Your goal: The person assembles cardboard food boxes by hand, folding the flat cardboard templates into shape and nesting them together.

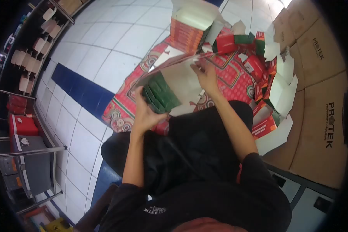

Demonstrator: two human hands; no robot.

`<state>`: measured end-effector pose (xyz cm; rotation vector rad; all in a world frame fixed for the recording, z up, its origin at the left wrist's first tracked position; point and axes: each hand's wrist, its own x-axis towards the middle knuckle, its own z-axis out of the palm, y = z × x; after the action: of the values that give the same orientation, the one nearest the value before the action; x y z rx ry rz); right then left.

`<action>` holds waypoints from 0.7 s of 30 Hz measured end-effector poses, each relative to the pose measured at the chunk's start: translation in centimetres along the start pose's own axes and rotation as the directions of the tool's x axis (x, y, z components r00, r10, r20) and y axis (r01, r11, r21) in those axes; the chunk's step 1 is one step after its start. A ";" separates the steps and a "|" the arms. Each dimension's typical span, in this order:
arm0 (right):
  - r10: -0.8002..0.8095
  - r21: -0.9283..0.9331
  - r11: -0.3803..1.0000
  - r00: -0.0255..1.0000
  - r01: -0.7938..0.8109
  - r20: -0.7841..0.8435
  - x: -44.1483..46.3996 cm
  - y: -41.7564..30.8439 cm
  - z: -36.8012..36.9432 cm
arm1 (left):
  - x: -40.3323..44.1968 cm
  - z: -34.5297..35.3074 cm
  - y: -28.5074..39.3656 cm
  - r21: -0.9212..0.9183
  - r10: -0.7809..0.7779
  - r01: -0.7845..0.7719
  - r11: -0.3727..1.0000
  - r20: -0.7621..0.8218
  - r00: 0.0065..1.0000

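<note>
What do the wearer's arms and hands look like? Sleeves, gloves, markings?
Left hand and right hand both ungloved, no watch or cables visible. Forearms uncovered; short, plain black sleeves. Black shirt has small white lettering on the chest, too blurred to read reliably.

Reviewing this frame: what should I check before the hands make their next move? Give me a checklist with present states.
1. Left hand supports the green packets: ok, fingers and thumb are around their lower end.
2. Right hand has a firm grip: cannot tell; its fingers are at the upper edge of the pale panel, but the contact is unclear.
3. Green packets can be counted: cannot tell, they overlap.
4. Red cartons at the right are closed: not ok, white flaps stand open.
5. Patterned cloth is free of loose pieces: not ok, a small white piece lies on it.
</note>
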<state>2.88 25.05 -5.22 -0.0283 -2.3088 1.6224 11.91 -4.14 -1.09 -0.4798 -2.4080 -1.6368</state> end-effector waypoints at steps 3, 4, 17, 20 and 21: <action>-0.239 0.083 0.967 0.970 0.242 -0.042 0.6 1.9 0.3 | -0.3 -0.2 -1.6 0.067 -0.002 0.000 0.998 0.041 0.999; -0.230 0.085 0.969 0.972 0.233 -0.036 1.0 2.7 0.4 | -0.4 -0.2 -1.6 0.055 0.013 -0.016 0.998 0.055 0.998; 0.044 0.428 0.864 0.887 -0.265 0.460 -2.0 -3.4 1.4 | 0.7 0.6 -0.6 0.430 0.101 -0.096 0.898 0.011 0.995; -0.014 0.213 0.971 0.859 -0.111 0.512 -3.3 -4.9 2.6 | 0.6 0.8 -1.3 0.464 0.066 -0.085 0.882 0.058 0.996; -0.060 0.249 0.966 0.865 -0.076 0.498 -3.3 -4.7 2.7 | 0.6 0.8 -1.4 0.477 0.088 -0.111 0.872 0.069 0.994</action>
<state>6.10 20.22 -2.55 0.5072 -2.4143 2.1289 10.86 -3.73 -2.41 -0.5398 -2.6440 -0.9348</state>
